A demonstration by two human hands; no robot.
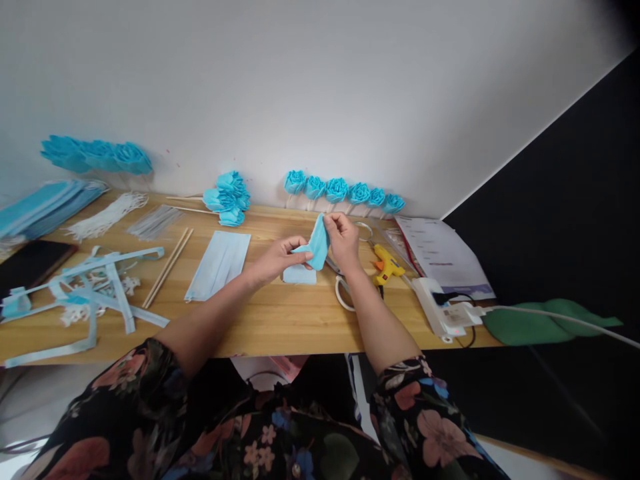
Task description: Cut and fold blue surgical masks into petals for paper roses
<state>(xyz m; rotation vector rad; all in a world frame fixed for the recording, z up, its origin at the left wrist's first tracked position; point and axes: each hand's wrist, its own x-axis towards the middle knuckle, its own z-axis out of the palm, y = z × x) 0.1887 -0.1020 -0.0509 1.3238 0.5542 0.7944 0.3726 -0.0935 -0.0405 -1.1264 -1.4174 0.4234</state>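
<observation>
A cut piece of blue face-mask fabric (321,245) is held up above the table between my two hands. My left hand (287,257) pinches its lower left corner between thumb and fingers. Its upper right edge is gripped by my right hand (343,235), whose fingertips are closed together. Just beneath lies a pale blue cut piece (300,274) on the wood. To the left of it, a whole face mask (219,265) rests flat. Scissors (344,293) with white handles are partly hidden behind my right forearm.
Blue fabric flowers (337,190) lean along the wall. A yellow glue gun (387,265), a power strip (440,310) and papers (443,253) are on the right. Wooden sticks (167,269), fabric scraps (117,293), wires (155,222) and stacked masks (55,207) occupy the left.
</observation>
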